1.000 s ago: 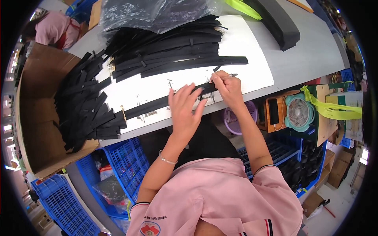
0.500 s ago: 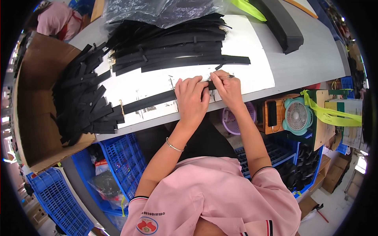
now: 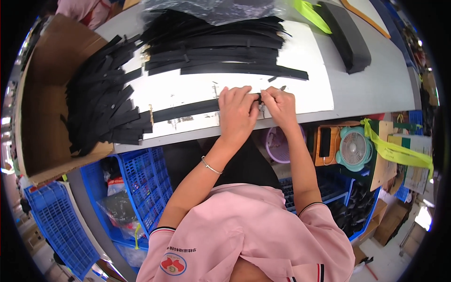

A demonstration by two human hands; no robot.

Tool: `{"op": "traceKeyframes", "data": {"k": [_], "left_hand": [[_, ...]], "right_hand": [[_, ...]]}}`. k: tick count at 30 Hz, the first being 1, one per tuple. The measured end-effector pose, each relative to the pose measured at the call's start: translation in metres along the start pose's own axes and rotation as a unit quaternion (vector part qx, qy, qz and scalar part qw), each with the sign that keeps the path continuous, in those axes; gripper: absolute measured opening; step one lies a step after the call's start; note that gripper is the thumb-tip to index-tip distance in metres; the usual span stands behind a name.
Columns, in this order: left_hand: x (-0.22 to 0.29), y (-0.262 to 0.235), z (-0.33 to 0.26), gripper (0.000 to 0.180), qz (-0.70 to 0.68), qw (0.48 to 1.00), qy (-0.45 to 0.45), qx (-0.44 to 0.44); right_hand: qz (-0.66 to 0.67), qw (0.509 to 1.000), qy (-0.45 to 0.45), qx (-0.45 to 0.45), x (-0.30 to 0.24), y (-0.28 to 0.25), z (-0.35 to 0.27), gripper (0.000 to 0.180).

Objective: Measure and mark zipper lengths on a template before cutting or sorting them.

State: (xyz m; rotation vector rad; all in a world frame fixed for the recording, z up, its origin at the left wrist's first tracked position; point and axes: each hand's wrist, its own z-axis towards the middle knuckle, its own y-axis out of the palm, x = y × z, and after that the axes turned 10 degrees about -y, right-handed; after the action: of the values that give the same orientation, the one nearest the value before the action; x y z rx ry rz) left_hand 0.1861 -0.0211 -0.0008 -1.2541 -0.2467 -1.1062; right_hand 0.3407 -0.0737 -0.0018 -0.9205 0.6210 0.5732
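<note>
A long black fabric strip (image 3: 188,110) lies across the white board (image 3: 314,96) near the table's front edge. My left hand (image 3: 238,112) has its fingers bent over the strip toward its right end, pressing it to the board. Close beside it, my right hand (image 3: 282,104) is closed in a pinch at that end. A small dark tip shows above the right fingers; the rest of what they hold is hidden. Beyond my hands, a pile of similar black strips (image 3: 221,54) covers the far part of the board.
To the left, more black strips (image 3: 105,101) spill from a cardboard box (image 3: 44,89). Clear plastic sheeting (image 3: 216,9) covers the far pile's edge. A long black block (image 3: 345,40) sits at the far right. Below the table are a teal fan (image 3: 354,147) and blue crates (image 3: 145,188).
The whole view has shifted slightly. Both hands stay at the same strip end, and a little less black material shows between them.
</note>
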Motion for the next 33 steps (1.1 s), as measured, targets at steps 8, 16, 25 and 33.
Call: {"op": "traceKeyframes", "data": {"k": [8, 16, 25, 33], "left_hand": [[0.0, -0.031, -0.03, 0.051, 0.051, 0.997, -0.031, -0.05], [-0.035, -0.016, 0.042, 0.051, 0.04, 0.996, 0.01, -0.073], [-0.091, -0.12, -0.003, 0.051, 0.049, 0.997, -0.05, 0.024], [-0.177, -0.238, -0.021, 0.024, 0.265, 0.944, -0.148, 0.133]], "right_hand": [[0.145, 0.978, 0.116, 0.099, 0.004, -0.015, -0.015, 0.025], [0.138, 0.968, 0.139, 0.157, 0.001, -0.006, -0.013, 0.027], [0.133, 0.971, 0.133, 0.146, 0.002, -0.003, -0.006, 0.029], [0.127, 0.974, 0.137, 0.126, 0.01, -0.002, -0.007, 0.026]]}}
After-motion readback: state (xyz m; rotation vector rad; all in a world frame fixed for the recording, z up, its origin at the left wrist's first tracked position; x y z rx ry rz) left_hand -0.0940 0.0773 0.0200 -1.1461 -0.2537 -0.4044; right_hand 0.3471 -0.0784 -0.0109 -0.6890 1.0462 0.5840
